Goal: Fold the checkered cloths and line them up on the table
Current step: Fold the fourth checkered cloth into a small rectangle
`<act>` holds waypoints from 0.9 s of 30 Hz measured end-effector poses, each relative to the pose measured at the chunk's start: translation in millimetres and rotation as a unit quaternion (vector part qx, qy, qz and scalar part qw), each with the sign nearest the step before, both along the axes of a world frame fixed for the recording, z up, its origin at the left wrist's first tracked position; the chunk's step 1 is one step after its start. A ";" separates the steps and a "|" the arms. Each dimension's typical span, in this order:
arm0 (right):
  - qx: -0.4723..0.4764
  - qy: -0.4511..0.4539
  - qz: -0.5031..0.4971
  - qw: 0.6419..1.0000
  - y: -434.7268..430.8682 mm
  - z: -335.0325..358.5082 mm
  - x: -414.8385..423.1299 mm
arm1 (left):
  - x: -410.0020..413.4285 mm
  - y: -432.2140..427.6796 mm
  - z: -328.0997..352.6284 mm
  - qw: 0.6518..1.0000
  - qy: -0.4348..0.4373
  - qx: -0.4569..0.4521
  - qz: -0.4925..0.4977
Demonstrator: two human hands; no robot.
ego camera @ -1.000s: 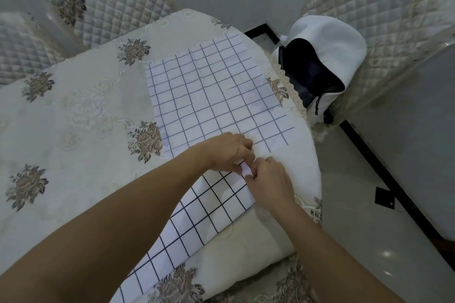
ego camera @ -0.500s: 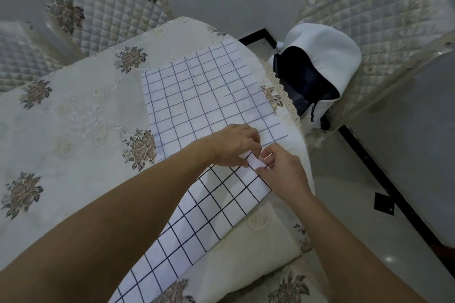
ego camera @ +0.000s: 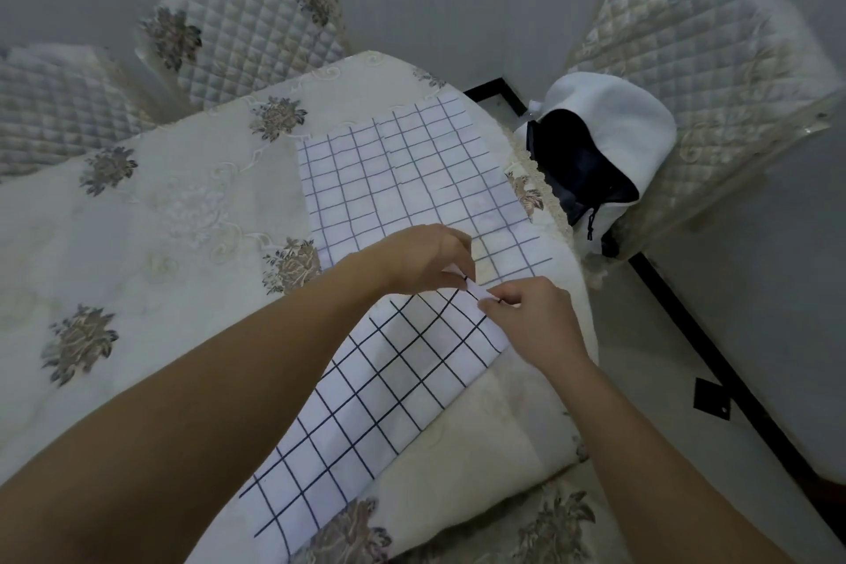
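The left hand (ego camera: 425, 261) and right hand (ego camera: 531, 316) are seemingly pinching the corner between them of the light, limp checkered cloth (ego camera: 389, 385); corners are likely offering the surest hold.

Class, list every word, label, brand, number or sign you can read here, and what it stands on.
No text can be read.
The white checkered cloths, cream flowered tablecloth, quilted chair covers and white-and-dark hooded garment bear only patterns.
The small black patch on the floor is too blurred to tell.

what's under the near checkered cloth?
The tablecloth shows either side of the near cloth. The left hand and right hand pinch its far corner, hiding whether it overlaps the far cloth.
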State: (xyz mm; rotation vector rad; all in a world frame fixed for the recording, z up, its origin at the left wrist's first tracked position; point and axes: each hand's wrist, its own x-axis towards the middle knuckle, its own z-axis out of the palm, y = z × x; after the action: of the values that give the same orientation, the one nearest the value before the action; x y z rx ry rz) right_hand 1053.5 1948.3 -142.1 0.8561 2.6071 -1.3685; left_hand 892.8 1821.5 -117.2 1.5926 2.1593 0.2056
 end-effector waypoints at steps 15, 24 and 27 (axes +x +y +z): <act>0.244 0.196 0.036 0.949 -209.2 45.2 85.4 | 58.7 -220.0 49.9 0.984 0.028 0.172 0.035; 0.329 0.190 0.099 0.920 -287.3 -3.1 119.4 | 93.0 -316.6 -12.6 0.972 0.059 0.223 0.052; 0.367 0.190 0.144 0.899 -299.1 -20.2 124.4 | 105.1 -332.4 -38.2 0.970 0.058 0.230 0.062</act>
State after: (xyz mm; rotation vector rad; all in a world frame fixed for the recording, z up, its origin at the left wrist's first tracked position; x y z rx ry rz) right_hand 1177.9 1649.2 -162.3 0.2040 3.4342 -0.4831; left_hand 997.9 1489.1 -155.4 1.7409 2.4288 0.7144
